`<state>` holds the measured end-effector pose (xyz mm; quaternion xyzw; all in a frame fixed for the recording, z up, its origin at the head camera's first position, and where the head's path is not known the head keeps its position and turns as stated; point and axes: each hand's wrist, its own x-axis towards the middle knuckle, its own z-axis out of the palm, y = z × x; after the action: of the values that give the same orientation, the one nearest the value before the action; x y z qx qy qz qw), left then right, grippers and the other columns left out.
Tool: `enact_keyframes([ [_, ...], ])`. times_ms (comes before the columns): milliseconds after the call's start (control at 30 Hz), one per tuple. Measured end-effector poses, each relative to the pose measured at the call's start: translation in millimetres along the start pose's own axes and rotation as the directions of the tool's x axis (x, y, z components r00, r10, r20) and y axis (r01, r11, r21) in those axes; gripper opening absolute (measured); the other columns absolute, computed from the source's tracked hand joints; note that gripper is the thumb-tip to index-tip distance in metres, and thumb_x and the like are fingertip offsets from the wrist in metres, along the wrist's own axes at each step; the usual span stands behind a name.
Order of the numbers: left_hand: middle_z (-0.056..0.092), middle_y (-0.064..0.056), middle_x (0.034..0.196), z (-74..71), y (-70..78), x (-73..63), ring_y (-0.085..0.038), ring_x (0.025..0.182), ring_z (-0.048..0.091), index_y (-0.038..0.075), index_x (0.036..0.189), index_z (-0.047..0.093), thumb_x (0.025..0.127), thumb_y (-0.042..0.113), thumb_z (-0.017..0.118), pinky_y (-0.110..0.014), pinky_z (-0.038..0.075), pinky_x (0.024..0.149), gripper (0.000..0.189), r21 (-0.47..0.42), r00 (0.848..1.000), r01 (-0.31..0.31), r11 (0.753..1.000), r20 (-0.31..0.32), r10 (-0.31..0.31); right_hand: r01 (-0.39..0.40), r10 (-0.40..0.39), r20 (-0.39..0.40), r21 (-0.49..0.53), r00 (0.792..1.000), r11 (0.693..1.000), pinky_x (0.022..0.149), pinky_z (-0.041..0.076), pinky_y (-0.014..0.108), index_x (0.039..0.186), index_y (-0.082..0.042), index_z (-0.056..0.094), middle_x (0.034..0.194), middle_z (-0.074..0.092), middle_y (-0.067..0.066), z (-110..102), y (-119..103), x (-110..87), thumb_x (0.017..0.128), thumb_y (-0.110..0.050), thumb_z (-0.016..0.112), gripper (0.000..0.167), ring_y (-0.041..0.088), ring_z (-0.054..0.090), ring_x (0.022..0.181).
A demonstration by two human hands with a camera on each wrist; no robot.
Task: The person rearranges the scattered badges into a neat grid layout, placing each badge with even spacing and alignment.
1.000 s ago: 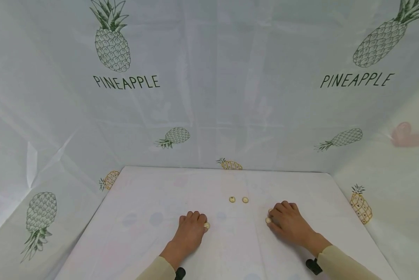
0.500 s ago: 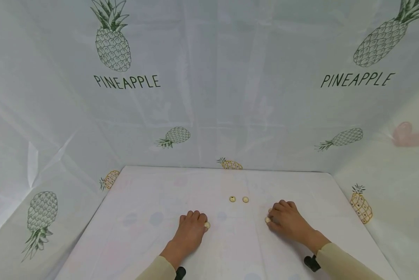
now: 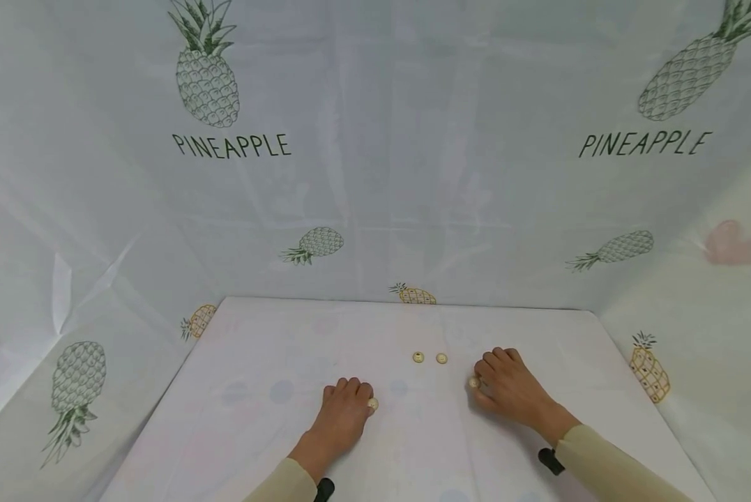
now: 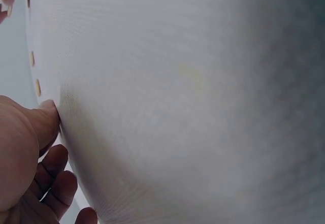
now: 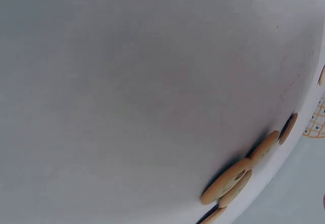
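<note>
My left hand rests low over the table at centre left, fingers bent, and pinches a small round wooden disc between thumb and forefinger. In the left wrist view its thumb is down at the surface and hides that disc. Farther right, my right hand holds another pale disc at its fingertips. No part of that hand shows in the right wrist view, where several discs lie bunched together, with dark marks on top. Two more discs, one left and one right, lie side by side beyond the hands.
A white cloth-covered table lies under both hands. Pineapple-printed white sheeting rises behind it and along both sides. Dark wrist straps show at the cuffs.
My right hand has shifted slightly away and left with a disc at its fingertips; a second disc seen beside it earlier is now hidden. My left hand has stayed in place.
</note>
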<state>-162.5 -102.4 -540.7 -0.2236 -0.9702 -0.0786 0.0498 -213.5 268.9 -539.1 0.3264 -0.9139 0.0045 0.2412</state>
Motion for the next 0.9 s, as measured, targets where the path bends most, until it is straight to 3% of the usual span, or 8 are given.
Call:
enact_keyframes([
  [300,0.051,0.004,0.095,-0.5,-4.4,0.4,-0.016,0.085,0.040,0.017,0.108,0.059,0.101,0.030,0.071,-0.040,0.039,0.079,0.020,0.023,1.000,-0.017,1.000,0.001,0.017,0.002,-0.002,-0.022,0.011,1.000,1.000,0.085,0.038,0.043,0.089,-0.016,0.060,0.086,0.054,-0.003,10,0,23.1,0.088,-0.031,0.070,0.018,0.018,0.044,0.083],
  [900,0.054,0.003,0.097,1.3,-2.3,0.6,-0.016,0.088,0.042,0.017,0.109,0.060,0.101,0.031,0.072,-0.039,0.038,0.080,0.021,0.020,1.000,0.006,1.000,0.014,-0.006,-0.001,-0.001,0.063,0.028,0.998,1.000,0.086,0.039,0.044,0.093,-0.013,0.064,0.089,0.058,-0.002,27,-15,75.7,0.091,-0.031,0.074,0.021,0.019,0.045,0.086],
])
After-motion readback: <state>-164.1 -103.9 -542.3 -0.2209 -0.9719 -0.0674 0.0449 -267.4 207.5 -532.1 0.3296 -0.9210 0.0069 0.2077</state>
